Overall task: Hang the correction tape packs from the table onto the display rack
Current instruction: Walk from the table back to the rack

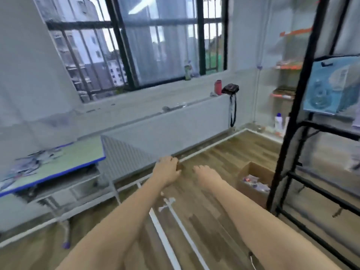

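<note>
Head view: your left hand (168, 168) and right hand (207, 175) hover right of the table (64, 162); blurred, grips unreadable; packs (29, 162) on it.

Soft daylight from the window (155, 41), heavy motion blur throughout, wide-angle bending at edges, no hard shadows

Wood-grain plank floor (214, 158), brown cardboard box (251, 172), black metal display rack (288, 133), matt green-topped table (78, 158).
</note>
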A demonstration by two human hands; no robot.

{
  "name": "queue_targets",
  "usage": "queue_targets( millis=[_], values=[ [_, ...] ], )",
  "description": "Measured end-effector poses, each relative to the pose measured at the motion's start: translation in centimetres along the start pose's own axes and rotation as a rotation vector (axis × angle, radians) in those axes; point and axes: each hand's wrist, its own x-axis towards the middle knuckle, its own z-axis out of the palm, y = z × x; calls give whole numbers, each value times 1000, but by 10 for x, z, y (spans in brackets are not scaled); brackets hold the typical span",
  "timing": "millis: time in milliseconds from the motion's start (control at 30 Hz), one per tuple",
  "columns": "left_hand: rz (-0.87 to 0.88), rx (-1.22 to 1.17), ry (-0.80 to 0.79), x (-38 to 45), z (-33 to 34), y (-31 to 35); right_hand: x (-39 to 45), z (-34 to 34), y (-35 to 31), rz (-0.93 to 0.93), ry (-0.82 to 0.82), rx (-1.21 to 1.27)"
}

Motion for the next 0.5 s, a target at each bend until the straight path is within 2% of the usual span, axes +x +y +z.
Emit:
queue_targets(
  millis=[300, 400, 500],
  values=[
    [-461, 99, -75, -85, -37, -283, 121, 9, -297, -508, 102, -146],
    [-561, 118, -116, -102, -35, -350, 144, 18, -372, -637, 149, -211],
    [-655, 101, -146, -108, -25, -407, 174, 39, -422, -724, 125, -283]
  ],
)
